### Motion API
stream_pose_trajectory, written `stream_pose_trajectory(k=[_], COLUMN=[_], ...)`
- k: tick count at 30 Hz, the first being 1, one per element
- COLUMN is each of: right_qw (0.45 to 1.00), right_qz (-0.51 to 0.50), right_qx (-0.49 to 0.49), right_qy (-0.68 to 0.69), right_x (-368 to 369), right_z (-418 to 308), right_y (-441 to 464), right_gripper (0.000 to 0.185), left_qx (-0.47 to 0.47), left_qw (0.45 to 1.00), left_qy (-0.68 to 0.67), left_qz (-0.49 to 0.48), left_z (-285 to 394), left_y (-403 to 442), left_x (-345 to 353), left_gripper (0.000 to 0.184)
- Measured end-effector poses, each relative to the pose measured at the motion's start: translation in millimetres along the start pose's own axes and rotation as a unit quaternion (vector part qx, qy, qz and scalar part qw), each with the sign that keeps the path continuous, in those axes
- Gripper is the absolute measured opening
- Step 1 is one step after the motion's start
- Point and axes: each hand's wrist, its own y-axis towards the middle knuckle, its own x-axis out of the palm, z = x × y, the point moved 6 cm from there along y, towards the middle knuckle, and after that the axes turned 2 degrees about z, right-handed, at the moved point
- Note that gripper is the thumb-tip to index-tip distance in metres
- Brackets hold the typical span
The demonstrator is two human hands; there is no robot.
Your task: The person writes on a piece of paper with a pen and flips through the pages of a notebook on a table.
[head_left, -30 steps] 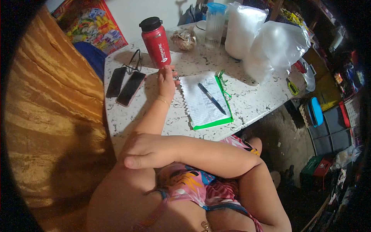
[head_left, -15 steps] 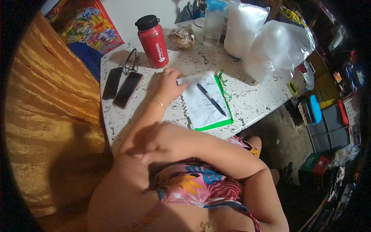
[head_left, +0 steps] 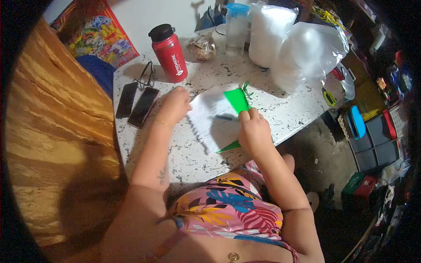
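The lined paper (head_left: 206, 116) has a ragged left edge and lies askew over a green sheet (head_left: 237, 100), which shows at its upper right and lower edge. My left hand (head_left: 175, 104) is closed at the paper's upper left corner. At the paper's right side, the fingers of my right hand (head_left: 255, 131) are pinched on its edge. A dark pen (head_left: 224, 117), partly blurred, rests on the paper just left of my right hand. Green strings (head_left: 246, 91) stick out at the top of the green sheet.
Left of the paper are two phones (head_left: 144, 107) and eyeglasses (head_left: 147, 75). Behind stand a red bottle (head_left: 170, 57), a bag of brown pieces (head_left: 201, 47), a blue-lidded pitcher (head_left: 237, 33) and clear plastic bags (head_left: 307, 55). Green-handled scissors (head_left: 329, 97) lie near the right edge.
My right hand has uncrossed from my left arm and reached the paper. My left hand has moved slightly down and left. The paper has shifted left and turned, exposing more green.
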Motion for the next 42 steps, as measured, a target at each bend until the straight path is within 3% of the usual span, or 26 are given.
stream_pose_trajectory(k=[1, 4, 7, 11, 13, 15, 20, 23, 26, 29, 33, 35, 37, 41, 42], right_qw=[0.999, 0.988, 0.988, 0.990, 0.989, 0.988, 0.986, 0.988, 0.985, 0.978, 0.880, 0.791, 0.708, 0.705, 0.739], right_qz=[-0.018, 0.000, -0.013, -0.026, -0.029, -0.033, -0.051, -0.108, -0.084, 0.034, 0.074, 0.157, 0.179, 0.200, 0.201], right_qx=[-0.003, -0.133, -0.137, -0.142, -0.145, -0.148, -0.151, -0.085, -0.030, 0.008, 0.253, 0.282, 0.349, 0.414, 0.402], right_qy=[0.026, 0.081, 0.076, -0.005, -0.019, -0.033, -0.042, 0.065, 0.147, 0.208, 0.394, 0.519, 0.587, 0.540, 0.502], right_x=[-7, -14, -7, 15, 19, 22, 26, 17, 11, -3, -51, -36, -36, -22, -11], right_z=[-5, -38, -59, -59, -60, -62, -65, -44, -26, -5, 45, 91, 117, 155, 169], right_y=[-6, -28, -42, -44, -44, -43, -32, -17, -16, -18, -28, -37, -49, -79, -86], right_gripper=[0.021, 0.028, 0.036, 0.027, 0.023, 0.022, 0.021, 0.021, 0.027, 0.020, 0.021, 0.022, 0.020, 0.021, 0.023], left_qx=[0.026, 0.005, -0.069, -0.117, -0.146, -0.143, -0.028, 0.009, 0.032, 0.044, 0.107, 0.201, 0.179, 0.181, 0.178], left_qw=[1.000, 0.988, 0.980, 0.973, 0.970, 0.973, 0.990, 0.991, 0.992, 0.994, 0.993, 0.979, 0.982, 0.974, 0.975], left_qy=[0.014, 0.141, 0.172, 0.191, 0.191, 0.179, 0.100, 0.062, 0.018, -0.027, -0.037, -0.039, -0.001, 0.029, 0.030], left_qz=[-0.004, -0.059, -0.076, -0.063, -0.047, -0.002, 0.096, 0.115, 0.121, 0.097, 0.024, 0.006, -0.063, -0.131, -0.132], left_z=[-10, -27, -61, -49, -42, -13, 14, 27, 40, 55, 98, 113, 118, 128, 130], left_y=[-6, -22, -44, -75, -79, -77, -65, -58, -55, -54, -65, -72, -80, -87, -88], left_x=[-8, -38, -48, -63, -67, -75, -74, -69, -61, -49, -38, -20, -7, 17, 18], left_gripper=[0.024, 0.021, 0.020, 0.021, 0.032, 0.037, 0.041, 0.040, 0.038, 0.036, 0.037, 0.040, 0.043, 0.041, 0.041])
